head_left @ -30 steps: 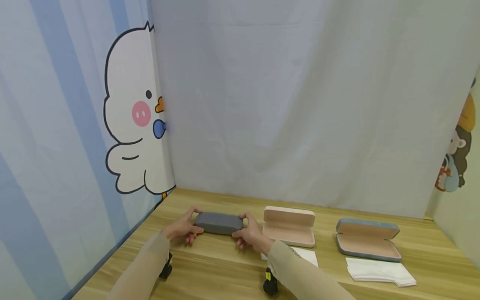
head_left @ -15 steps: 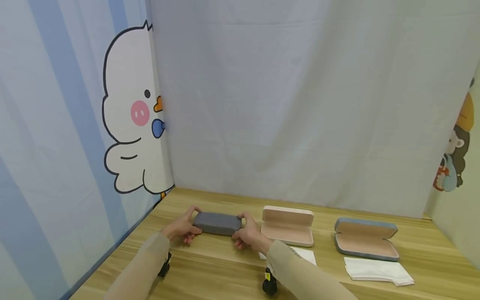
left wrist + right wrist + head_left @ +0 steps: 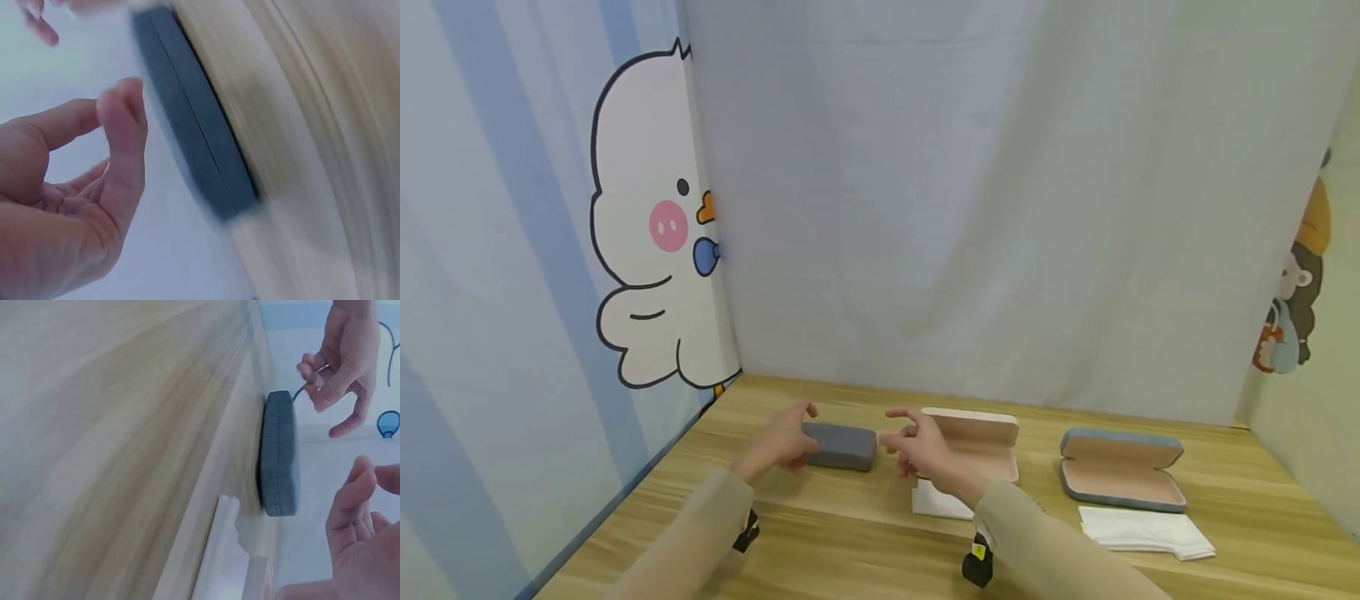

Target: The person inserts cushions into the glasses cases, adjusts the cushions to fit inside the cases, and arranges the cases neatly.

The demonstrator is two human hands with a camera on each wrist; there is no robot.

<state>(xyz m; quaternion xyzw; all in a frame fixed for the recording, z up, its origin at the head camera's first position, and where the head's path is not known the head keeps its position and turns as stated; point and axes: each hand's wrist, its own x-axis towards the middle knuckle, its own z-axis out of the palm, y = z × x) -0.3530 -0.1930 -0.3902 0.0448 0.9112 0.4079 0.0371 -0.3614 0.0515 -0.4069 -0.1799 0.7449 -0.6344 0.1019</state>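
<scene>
A closed grey glasses case (image 3: 844, 447) lies on the wooden table, left of the middle. My left hand (image 3: 781, 439) hovers at its left end with fingers loosely bent, overlapping it in the head view. Past the other end is my right hand (image 3: 927, 450), apart from the case and partly in front of an open white glasses case (image 3: 981, 428) with a pink lining. In the left wrist view a gap shows between my fingertips and the grey case (image 3: 194, 112). Both hands stand off the case (image 3: 279, 456) in the right wrist view, holding nothing.
Below the white case a white cloth (image 3: 940, 501) is partly covered by my right arm. Farther right sits an open blue glasses case (image 3: 1122, 482), a folded white cloth (image 3: 1142, 531) in front of it. A grey curtain (image 3: 970, 208) hangs behind the table.
Both hands have let go of the grey glasses case's ends and lifted. My right hand has moved right, away from it. The case stays on the table; the head view has shifted slightly.
</scene>
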